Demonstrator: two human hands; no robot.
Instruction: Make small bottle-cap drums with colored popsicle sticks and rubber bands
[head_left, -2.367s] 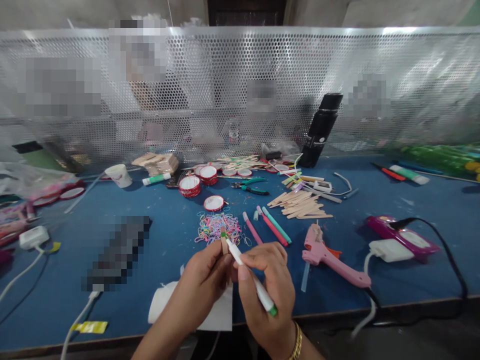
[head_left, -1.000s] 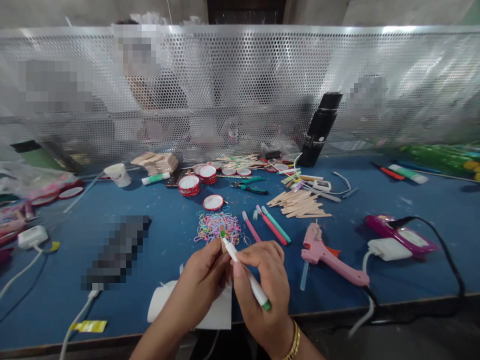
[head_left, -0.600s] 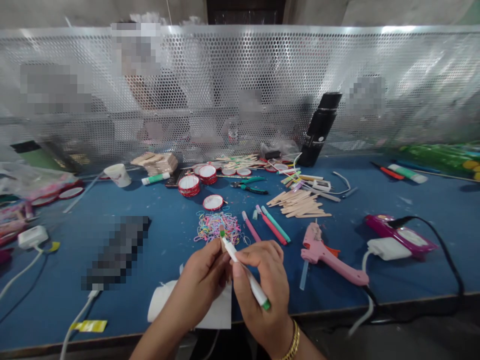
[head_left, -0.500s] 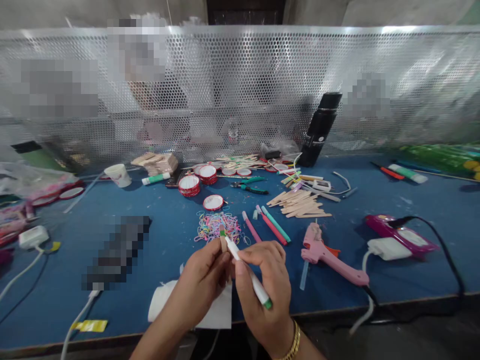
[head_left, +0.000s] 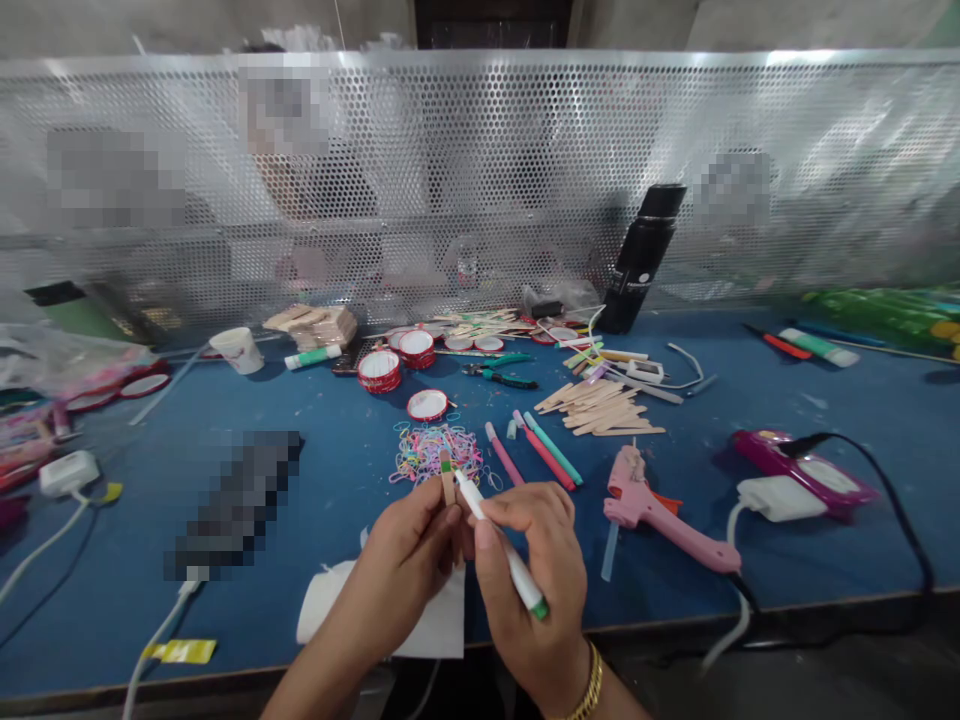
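Note:
My left hand (head_left: 405, 565) pinches a small wooden craft stick (head_left: 448, 477) upright; its top end is coloured green. My right hand (head_left: 534, 580) grips a white marker with a green end (head_left: 501, 545), its tip touching the stick. Both hands hover over a white sheet of paper (head_left: 431, 628) near the front edge of the blue table (head_left: 315, 500). Just beyond lie a heap of coloured rubber bands (head_left: 435, 452) and three markers (head_left: 534, 450).
A pink glue gun (head_left: 660, 510) lies to the right, with a pile of craft sticks (head_left: 600, 410), pliers (head_left: 499, 372) and red-rimmed lids (head_left: 397, 365) farther back. A black bottle (head_left: 641, 258) stands by the perforated metal screen (head_left: 480, 170). Cables and chargers (head_left: 780, 497) lie at both sides.
The marker tip has made small strokes up and down on the stick's upper end. Both hands stay in nearly the same place.

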